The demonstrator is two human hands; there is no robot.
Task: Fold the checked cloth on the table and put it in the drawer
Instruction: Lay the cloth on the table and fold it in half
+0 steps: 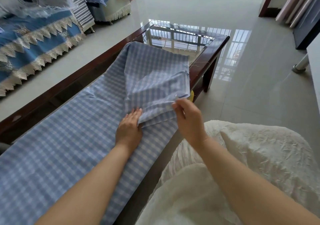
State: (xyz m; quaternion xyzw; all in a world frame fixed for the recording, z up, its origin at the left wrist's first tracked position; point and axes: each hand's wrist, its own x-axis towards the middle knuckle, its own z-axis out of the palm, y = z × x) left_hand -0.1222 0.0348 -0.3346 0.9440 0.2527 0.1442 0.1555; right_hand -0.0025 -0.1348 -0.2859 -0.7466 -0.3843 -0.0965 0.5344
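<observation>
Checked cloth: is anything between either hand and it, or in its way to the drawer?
Nothing separates them: the left hand rests flat on the checked cloth with its fingertips under the folded-over flap, and the right hand pinches that flap's edge. No drawer is visible in the head view, so the route cannot be judged.

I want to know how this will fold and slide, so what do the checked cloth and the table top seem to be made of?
Checked cloth: apparently thin woven fabric, likely cotton, matte; it drapes softly, creases, and shows loose threads at its edge. Table: dark glossy wood frame around a glass panel, which mirrors window bars. The cloth should slide easily on it.
</observation>
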